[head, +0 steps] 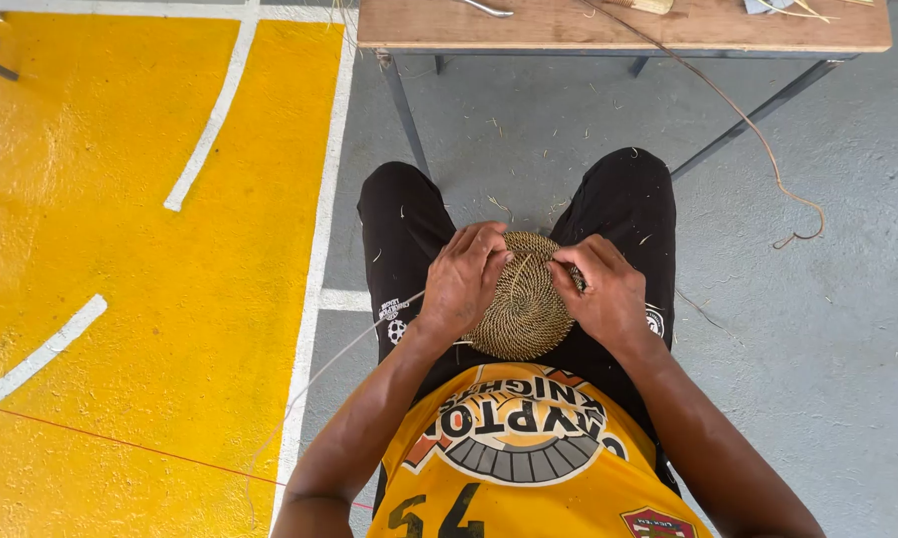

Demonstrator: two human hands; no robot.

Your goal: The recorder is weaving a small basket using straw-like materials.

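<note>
A round, tightly coiled woven disc (525,309) of tan fibre rests on my lap between both hands. My left hand (464,277) grips its left edge, fingers curled over the rim. At the right edge, my right hand (600,289) pinches the rim with fingertips closed on the weave. A thin pale strand (319,374) runs from under my left hand down to the floor at the left. I sit in black trousers and a yellow printed shirt.
A wooden table (529,25) on metal legs stands just ahead, with a metal tool and fibre scraps on it. A long brown cane strand (768,149) trails off it onto the grey floor. Yellow painted floor (120,249) with white lines lies left.
</note>
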